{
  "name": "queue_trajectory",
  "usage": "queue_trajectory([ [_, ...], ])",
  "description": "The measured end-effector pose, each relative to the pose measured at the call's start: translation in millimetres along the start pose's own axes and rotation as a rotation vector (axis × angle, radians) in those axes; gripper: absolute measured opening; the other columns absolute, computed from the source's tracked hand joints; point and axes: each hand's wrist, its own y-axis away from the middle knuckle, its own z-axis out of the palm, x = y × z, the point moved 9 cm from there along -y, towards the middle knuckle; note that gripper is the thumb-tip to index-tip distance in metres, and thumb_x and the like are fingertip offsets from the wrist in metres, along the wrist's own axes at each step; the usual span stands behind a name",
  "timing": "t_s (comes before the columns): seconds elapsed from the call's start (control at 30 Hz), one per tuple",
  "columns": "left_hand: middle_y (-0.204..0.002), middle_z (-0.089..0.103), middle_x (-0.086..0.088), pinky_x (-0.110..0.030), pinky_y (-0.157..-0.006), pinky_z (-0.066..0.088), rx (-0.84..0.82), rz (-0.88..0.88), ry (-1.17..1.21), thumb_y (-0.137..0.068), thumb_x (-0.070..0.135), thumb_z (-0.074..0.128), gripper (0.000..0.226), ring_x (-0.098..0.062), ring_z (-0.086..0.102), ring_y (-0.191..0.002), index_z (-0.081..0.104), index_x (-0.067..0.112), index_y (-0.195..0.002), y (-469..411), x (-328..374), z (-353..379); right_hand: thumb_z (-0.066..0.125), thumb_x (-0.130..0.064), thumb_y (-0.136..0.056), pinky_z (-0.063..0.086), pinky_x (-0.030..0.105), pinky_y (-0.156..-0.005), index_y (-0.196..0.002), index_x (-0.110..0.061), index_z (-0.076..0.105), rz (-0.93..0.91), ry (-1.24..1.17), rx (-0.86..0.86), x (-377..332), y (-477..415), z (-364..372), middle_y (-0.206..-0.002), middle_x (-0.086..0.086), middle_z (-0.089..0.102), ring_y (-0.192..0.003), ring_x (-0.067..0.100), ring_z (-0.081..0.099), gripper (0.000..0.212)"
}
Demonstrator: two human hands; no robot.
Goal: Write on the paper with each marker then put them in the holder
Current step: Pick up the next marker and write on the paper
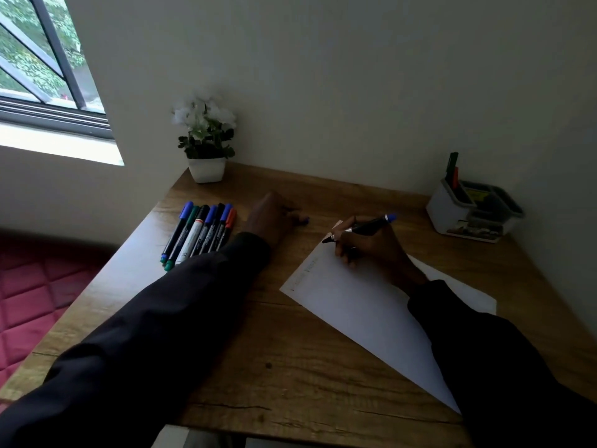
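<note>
Window (42,59) at far left, above a red quilted surface (29,286). Wooden desk (290,367) fills the centre of the view.

A potted plant (206,143) with white flowers stands at the desk's rear left corner against the wall. In front of it, seven markers (200,232) lie side by side in a tight row, touching one another, caps pointing away from the person: blue, green, black, blue, black, blue and red caps visible.

Left hand (274,218), in a dark sleeve (155,334), rests on the desk just right of the marker row, near it but apart from it. Fingers are curled loosely inward; a small blue item, probably a cap (303,220), shows at the fingertips, but the hold cannot be confirmed.

Paper (355,305) lies flat on the desk, right of centre, turned at an angle. Faint marks show near its left edge.

Right hand (368,244) rests on the upper part of the paper, fingers pinching a black marker (358,228). Its tip points left at the sheet's upper left edge; whether it touches the paper cannot be told. Its blue rear end points right

Holder (475,210) stands at the rear right, well apart from the right hand, with a green and a red marker upright in its left compartment
</note>
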Motion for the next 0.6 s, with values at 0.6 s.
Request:
queue_trajectory([
  [0.6,-0.098,0.051,0.022,0.003,-0.067,0.040,-0.476,0.259,-0.167,-0.087,0.016,0.066,0.023,0.013,0.047,-0.083,0.065,0.023,-0.110,33,17,30,0.068,-0.005,-0.092,0.053,0.026,-0.046,-0.090,0.012,0.065,-0.140,0.131,-0.033,2,7,8,-0.071,0.021,0.070,-0.052,0.023,0.064,0.017],
])
